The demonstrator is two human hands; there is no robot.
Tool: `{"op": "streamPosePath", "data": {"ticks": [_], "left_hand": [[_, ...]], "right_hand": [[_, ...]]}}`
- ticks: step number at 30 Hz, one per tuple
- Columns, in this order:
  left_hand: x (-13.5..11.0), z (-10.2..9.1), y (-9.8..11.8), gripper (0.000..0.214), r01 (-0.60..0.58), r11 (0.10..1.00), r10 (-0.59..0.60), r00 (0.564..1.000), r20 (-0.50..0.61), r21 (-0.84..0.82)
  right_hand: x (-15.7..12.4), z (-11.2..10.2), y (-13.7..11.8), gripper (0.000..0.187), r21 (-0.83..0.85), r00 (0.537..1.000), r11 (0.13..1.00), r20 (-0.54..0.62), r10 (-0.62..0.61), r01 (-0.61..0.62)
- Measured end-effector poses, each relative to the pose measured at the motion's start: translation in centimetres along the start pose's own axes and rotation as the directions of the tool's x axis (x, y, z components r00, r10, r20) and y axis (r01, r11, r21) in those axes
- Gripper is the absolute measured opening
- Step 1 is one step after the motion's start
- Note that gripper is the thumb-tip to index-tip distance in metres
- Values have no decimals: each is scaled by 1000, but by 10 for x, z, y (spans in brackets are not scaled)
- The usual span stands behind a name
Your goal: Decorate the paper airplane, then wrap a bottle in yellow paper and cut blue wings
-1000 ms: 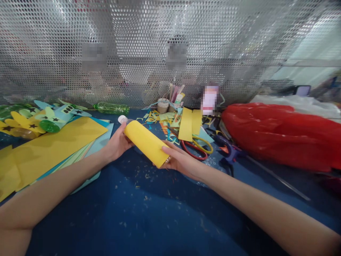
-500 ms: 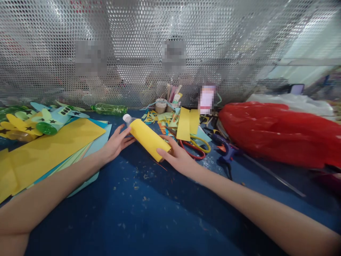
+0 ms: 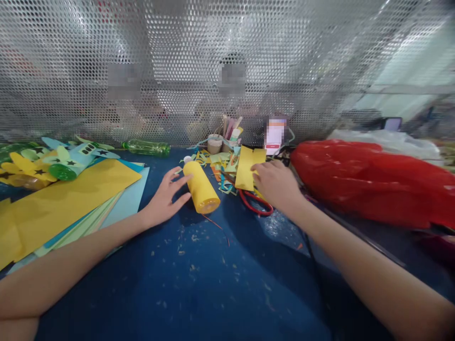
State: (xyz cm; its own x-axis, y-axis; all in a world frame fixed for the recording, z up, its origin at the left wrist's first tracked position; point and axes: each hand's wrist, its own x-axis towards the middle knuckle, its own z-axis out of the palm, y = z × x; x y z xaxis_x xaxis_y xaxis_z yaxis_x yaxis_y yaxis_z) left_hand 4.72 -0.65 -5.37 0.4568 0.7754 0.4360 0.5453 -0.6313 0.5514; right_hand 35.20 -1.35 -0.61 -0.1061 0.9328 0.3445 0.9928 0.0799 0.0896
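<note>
A clear bottle wrapped in yellow paper (image 3: 202,187) lies tilted on the blue table, its white cap pointing away and its round base facing me. Beside it, my left hand (image 3: 168,196) is open, fingers spread, the fingertips at the bottle's left side. My right hand (image 3: 279,184) reaches over to a folded yellow paper piece (image 3: 245,168), with bent fingers closed at its right part; the thumb is hidden. Just below that paper lie scissors with a red handle loop (image 3: 258,203), partly covered by the hand.
Yellow and blue-green paper sheets (image 3: 81,194) lie at left, near decorated bottle figures (image 3: 71,163). A green bottle (image 3: 147,148) lies behind. Paper scraps (image 3: 223,175), a cup of sticks (image 3: 215,143) and a phone (image 3: 275,135) stand centrally. A red plastic bag (image 3: 373,182) fills the right.
My right hand has let go of the wrapped bottle and moved right to the yellow paper. The bottle now rests on the table, turned more upright in view. My left hand has shifted slightly right.
</note>
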Motion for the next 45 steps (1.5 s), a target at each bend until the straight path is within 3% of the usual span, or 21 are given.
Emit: {"op": "streamPosePath", "data": {"ticks": [3, 6, 8, 12, 16, 19, 22, 25, 28, 31, 33, 36, 37, 38, 40, 42, 45], "left_hand": [[-4, 2, 6, 47, -294, 943, 264, 946, 186, 158], [-6, 2, 11, 51, -442, 872, 361, 871, 332, 211], [-7, 1, 12, 48, -458, 863, 383, 869, 313, 215], [-9, -2, 10, 35, -511, 842, 485, 858, 168, 173], [-10, -2, 10, 41, -571, 792, 552, 821, 142, 217], [-9, 1, 12, 48, -543, 782, 531, 838, 129, 305], [-10, 5, 14, 44, -493, 781, 505, 860, 77, 383], [-11, 7, 14, 36, -416, 796, 465, 885, -4, 439], [-11, 8, 14, 31, -308, 826, 389, 918, -81, 472], [-11, 5, 14, 28, -229, 833, 321, 941, -103, 503], [-12, 3, 15, 22, -204, 838, 305, 944, -125, 507], [-12, 1, 13, 16, -208, 850, 319, 934, -159, 484], [-13, 1, 12, 18, -234, 847, 343, 926, -156, 477], [-13, 2, 10, 21, -268, 839, 374, 916, -143, 474], [-13, 3, 6, 30, -346, 818, 431, 898, -91, 460], [-11, 5, 2, 36, -385, 817, 440, 897, -33, 430], [-8, 5, -3, 35, -343, 867, 380, 924, -35, 362]], "right_hand": [[7, 3, 27, 32, -191, 972, 966, 127, 198, -171], [9, 9, 39, 33, -213, 950, 958, 205, 236, -192], [10, 13, 41, 34, -201, 952, 964, 215, 216, -173], [13, 18, 43, 32, -150, 972, 981, 182, 147, -120], [18, 16, 49, 33, -19, 995, 997, 54, 82, -81], [20, 8, 53, 33, 131, 990, 987, -87, 110, -98], [20, -4, 55, 31, 273, 968, 958, -203, 147, -88], [20, -15, 55, 27, 393, 910, 918, -358, 208, -55], [20, -19, 46, 23, 602, 856, 799, -413, 309, 2], [15, -18, 21, 25, 852, 906, 519, -272, 326, 69], [6, -20, -2, 27, 914, 949, 393, -207, 237, 101], [-16, -28, -35, 29, 928, 993, 353, -95, -74, 115], [-24, -32, -44, 31, 926, 969, 362, -19, -247, 110], [-31, -36, -51, 33, 922, 916, 367, 37, -399, 123], [-43, -43, -61, 33, 894, 741, 416, 168, -651, 163], [-52, -47, -67, 34, 871, 614, 466, 284, -737, 156], [-56, -48, -69, 36, 854, 552, 514, 388, -738, 87]]}}
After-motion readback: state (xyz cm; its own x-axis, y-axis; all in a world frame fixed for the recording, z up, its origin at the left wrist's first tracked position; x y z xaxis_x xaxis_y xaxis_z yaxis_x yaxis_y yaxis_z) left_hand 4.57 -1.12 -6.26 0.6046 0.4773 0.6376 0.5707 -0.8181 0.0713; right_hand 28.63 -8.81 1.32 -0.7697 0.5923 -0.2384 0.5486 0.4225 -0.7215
